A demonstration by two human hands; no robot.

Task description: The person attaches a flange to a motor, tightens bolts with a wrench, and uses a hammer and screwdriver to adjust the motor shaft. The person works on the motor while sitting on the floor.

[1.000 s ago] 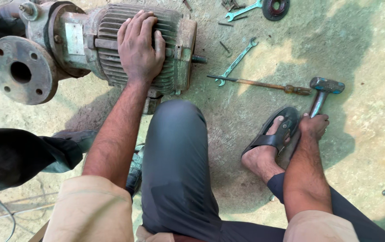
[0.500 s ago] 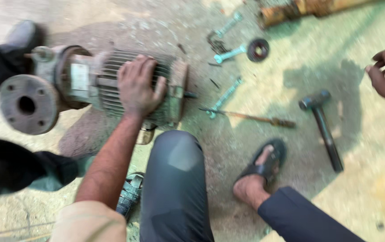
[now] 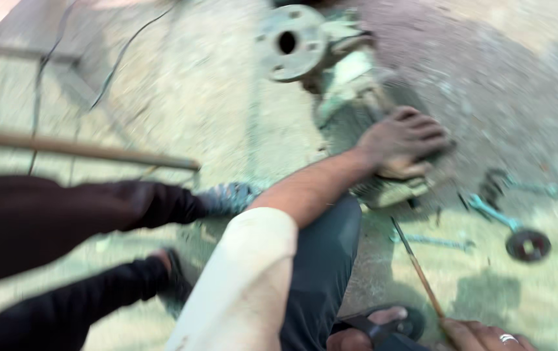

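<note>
Your left hand [image 3: 403, 142] lies palm down, fingers spread flat, on the ribbed grey metal body of the electric motor-pump [image 3: 363, 123], which rests on the dusty concrete floor [image 3: 181, 110] with its round bolted flange [image 3: 290, 43] pointing away from you. Your right hand [image 3: 480, 335], at the bottom edge of the view with a ring on one finger, is closed around the near end of a long thin rust-brown metal rod [image 3: 415, 266] whose far tip points up toward the motor; only part of that hand shows. Keep the left palm pressing down firmly so the housing cannot roll, and keep those fingers clear of the end face that the rod points toward. Hold the rod low and steady, in line with the gap you aim at, because the picture is blurred and the tip looks free in the air. Just beside the rod lie a teal-handled spanner [image 3: 431, 242] and a dark round metal disc [image 3: 527, 246], well within reach. Another person's dark-sleeved legs [image 3: 77, 214] and sandal [image 3: 230, 197] sit close on your left, so mind your elbow room there.
</note>
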